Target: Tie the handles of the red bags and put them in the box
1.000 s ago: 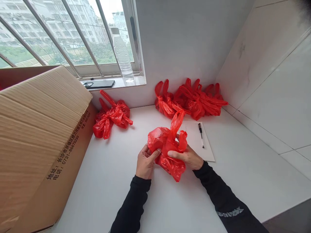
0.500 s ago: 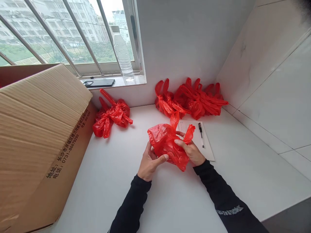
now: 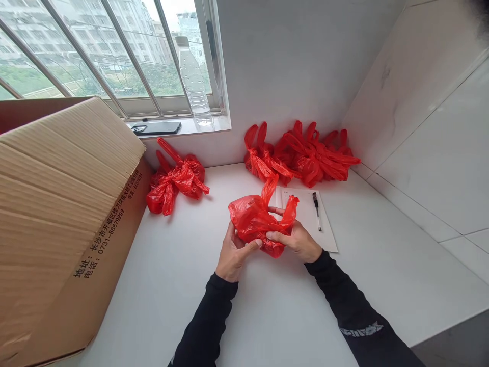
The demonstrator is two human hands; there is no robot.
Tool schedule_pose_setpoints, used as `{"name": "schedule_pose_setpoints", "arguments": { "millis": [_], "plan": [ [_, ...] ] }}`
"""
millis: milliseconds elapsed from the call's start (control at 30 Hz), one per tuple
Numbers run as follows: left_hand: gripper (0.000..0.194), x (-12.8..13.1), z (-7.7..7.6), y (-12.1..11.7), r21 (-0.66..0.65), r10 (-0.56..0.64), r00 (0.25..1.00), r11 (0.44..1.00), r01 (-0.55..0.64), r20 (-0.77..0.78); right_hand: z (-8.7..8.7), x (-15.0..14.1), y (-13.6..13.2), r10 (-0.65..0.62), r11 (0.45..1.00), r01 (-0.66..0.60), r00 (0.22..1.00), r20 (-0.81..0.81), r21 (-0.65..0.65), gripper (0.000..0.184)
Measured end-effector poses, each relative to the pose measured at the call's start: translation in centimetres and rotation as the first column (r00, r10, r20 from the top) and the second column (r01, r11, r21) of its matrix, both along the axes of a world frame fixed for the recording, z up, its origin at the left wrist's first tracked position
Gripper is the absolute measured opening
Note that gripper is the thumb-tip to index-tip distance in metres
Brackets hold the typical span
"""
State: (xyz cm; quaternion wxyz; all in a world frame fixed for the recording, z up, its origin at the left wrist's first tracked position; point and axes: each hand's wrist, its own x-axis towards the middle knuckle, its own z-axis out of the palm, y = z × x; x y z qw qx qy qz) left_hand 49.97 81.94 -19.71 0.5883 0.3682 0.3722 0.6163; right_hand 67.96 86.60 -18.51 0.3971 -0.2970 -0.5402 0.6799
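Note:
Between my two hands is a red plastic bag (image 3: 252, 216), held over the white table (image 3: 183, 285). Its two handles stick up, and what it contains cannot be made out. My left hand (image 3: 234, 255) grips the bag's lower left side, thumb in front and the other fingers partly hidden behind. On the right side, my right hand (image 3: 300, 241) pinches the plastic below the handles, its thumb across the front. Just behind the right hand lies a notebook (image 3: 327, 232) with a black pen (image 3: 317, 210) on it.
Several knotted red bags (image 3: 311, 158) are heaped against the back wall, and more knotted red bags (image 3: 178, 181) sit further left. A large open cardboard box (image 3: 76, 204) fills the left side. A phone (image 3: 160, 128) and a water bottle (image 3: 194, 84) occupy the windowsill.
My right hand has shifted slightly left and inward, gathering the bag's right side. The bag's loose lower corner is tucked in, and the handles have moved left.

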Motion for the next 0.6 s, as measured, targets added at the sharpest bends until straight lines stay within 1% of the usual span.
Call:
{"name": "schedule_pose_setpoints", "arguments": {
  "millis": [133,200,367,500,600],
  "plan": [
    [0.071,0.01,-0.12,0.02,-0.055,0.085,0.996,0.995,-0.086,-0.014,-0.01,-0.12,-0.01,-0.029,1.0,0.029,1.0,0.007,0.008,0.074],
    [0.07,-0.02,-0.04,-0.05,-0.081,0.09,0.996,0.993,-0.091,-0.015,-0.09,-0.2,-0.06,-0.034,0.999,0.034,0.999,0.009,0.01,0.073],
    [0.066,-0.16,-0.18,-0.04,-0.074,0.029,0.999,0.997,-0.027,0.017,-0.37,-0.16,-0.01,-0.077,0.997,0.077,0.997,0.004,0.009,0.074],
    [0.077,-0.28,-0.65,0.21,-0.053,-0.029,0.998,0.998,0.032,0.053,-0.59,-0.1,0.12,-0.114,0.993,0.114,0.994,-0.007,0.013,0.068],
    [0.082,-0.27,-0.74,0.26,-0.055,-0.031,0.998,0.998,0.035,0.06,-0.63,-0.18,0.1,-0.122,0.992,0.122,0.992,-0.014,0.009,0.066]
  ]
}}
